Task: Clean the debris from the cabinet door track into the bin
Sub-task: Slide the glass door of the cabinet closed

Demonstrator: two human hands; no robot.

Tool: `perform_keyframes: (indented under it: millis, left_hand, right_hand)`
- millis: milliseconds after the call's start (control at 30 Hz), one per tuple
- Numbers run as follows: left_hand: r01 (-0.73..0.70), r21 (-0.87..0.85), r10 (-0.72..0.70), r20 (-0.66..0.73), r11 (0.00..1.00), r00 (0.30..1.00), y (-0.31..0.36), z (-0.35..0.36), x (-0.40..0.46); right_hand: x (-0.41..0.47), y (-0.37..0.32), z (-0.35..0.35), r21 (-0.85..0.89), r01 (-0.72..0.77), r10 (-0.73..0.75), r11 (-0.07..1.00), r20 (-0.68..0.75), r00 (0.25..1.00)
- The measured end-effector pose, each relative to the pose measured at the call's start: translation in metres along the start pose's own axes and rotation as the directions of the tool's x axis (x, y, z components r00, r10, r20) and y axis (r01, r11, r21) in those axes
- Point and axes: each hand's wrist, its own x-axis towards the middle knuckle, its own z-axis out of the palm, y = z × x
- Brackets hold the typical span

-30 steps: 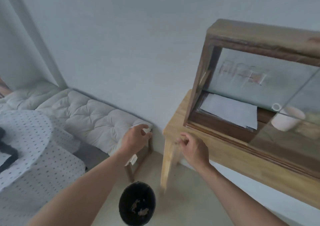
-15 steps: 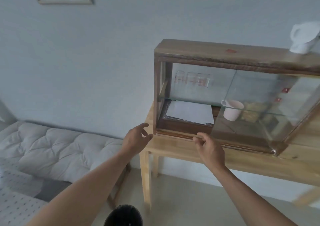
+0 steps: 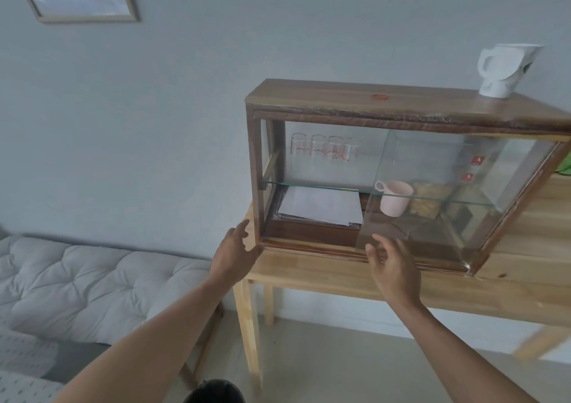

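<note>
Your left hand [image 3: 235,256] rests open-fingered against the cabinet's [image 3: 355,100] lower left corner; your right hand [image 3: 392,268], fingers spread and holding nothing, hovers at the door track [image 3: 312,246] (its debris too small to tell). The bin [image 3: 213,392] sits below, between your forearms.

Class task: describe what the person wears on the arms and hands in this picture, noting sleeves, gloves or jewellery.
Both forearms are bare up to the frame edge, with no sleeves showing. The left hand and right hand wear no gloves, and no rings, watch or bracelets are visible.
</note>
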Motion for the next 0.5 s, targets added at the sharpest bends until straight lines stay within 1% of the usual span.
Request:
perform_keyframes:
  millis: [100,167,233,333,433,500]
  left_hand:
    - [-0.022,-0.044,0.023,0.01,0.999,1.0,0.007,-0.003,0.003]
    - [-0.053,-0.049,0.054,0.008,0.997,0.999,0.012,-0.005,0.006]
    - [-0.083,-0.037,0.082,-0.006,0.996,0.997,0.017,-0.007,0.009]
    - [-0.095,-0.039,0.094,-0.018,0.995,0.995,0.022,-0.007,0.013]
    - [-0.088,-0.072,0.088,-0.013,0.993,0.996,0.026,-0.007,0.014]
    - [-0.089,-0.065,0.089,0.001,0.994,0.996,0.029,-0.008,0.015]
  right_hand:
    - [0.013,0.01,-0.01,-0.078,0.115,-0.121,0.99,-0.065,0.991]
    - [0.027,0.016,-0.021,-0.148,0.218,-0.236,0.965,-0.122,0.964]
    - [0.042,0.023,-0.034,-0.238,0.287,-0.327,0.928,-0.149,0.933]
    - [0.065,0.036,-0.052,-0.38,0.315,-0.374,0.87,-0.09,0.923]
    - [0.088,0.051,-0.067,-0.515,0.378,-0.443,0.769,-0.005,0.896]
    - [0.101,0.059,-0.074,-0.58,0.403,-0.458,0.708,0.058,0.887]
